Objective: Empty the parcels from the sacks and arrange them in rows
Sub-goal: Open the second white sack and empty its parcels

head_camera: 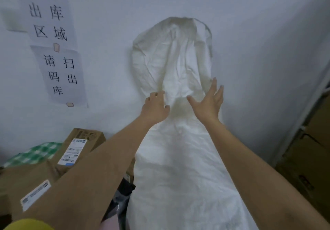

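While both hands reach up it, white sack (178,140) stands tall against the pale wall (250,33), mouth end uppermost.

Sack is the landmark: woven, crumpled, cinched to a narrow waist where the hands meet it, upper part ballooning above. Left of sack, low down: brown cardboard parcels (26,181) with printed labels, a second labelled box (80,145) leaning behind them, green checked fabric (34,153) further left. Right of sack: stacked cartons (307,167), dim. Upper left of sack: paper signs (53,33) with Chinese characters taped to wall. Left hand (155,107) fingers curled, bunching sack cloth at waist. Right hand (208,100) flat on sack, fingers straight and spread.
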